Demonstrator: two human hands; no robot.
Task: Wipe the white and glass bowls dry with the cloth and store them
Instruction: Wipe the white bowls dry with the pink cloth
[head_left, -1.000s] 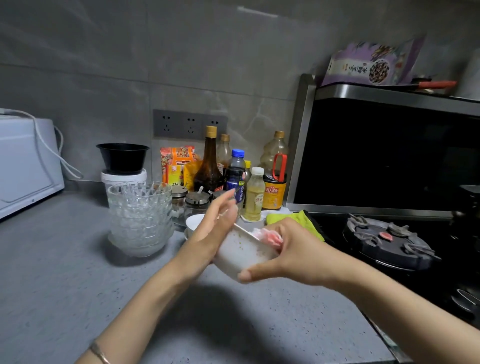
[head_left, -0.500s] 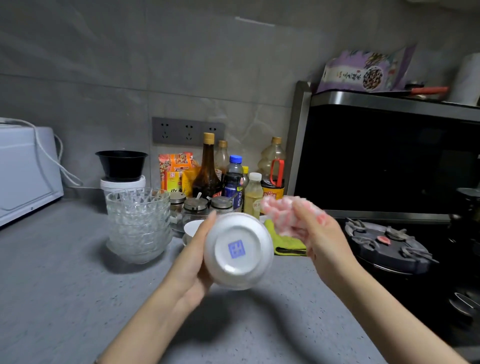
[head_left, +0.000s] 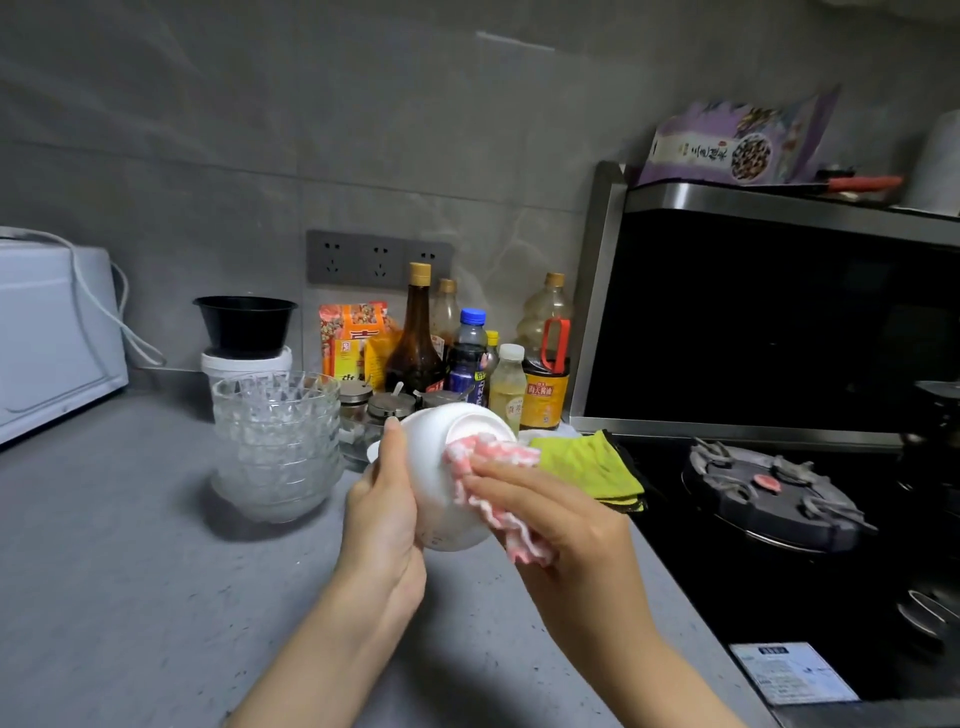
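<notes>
Standing at the far left is a white microwave (head_left: 52, 332), then a stack of glass bowls (head_left: 278, 441) on the grey counter (head_left: 130, 597); the left hand (head_left: 382, 512) grips a white bowl (head_left: 447, 478) tilted bottom-up above that counter, fingers wrapped round its side, while the right hand (head_left: 550, 519) clutches a pink-and-white cloth (head_left: 491, 483) pressed on the bowl's base; behind stand bottles, one amber bottle (head_left: 544, 384) bearing Chinese writing too small to read, and right lies a yellow-green cloth (head_left: 587, 465) beside the black stove (head_left: 769, 499)

White bowl (head_left: 441, 483), tipped base-up above the counter, pink-white cloth (head_left: 493, 488) pressed on its side; glass bowls (head_left: 275, 441), apparently five, nested upright just left.
</notes>
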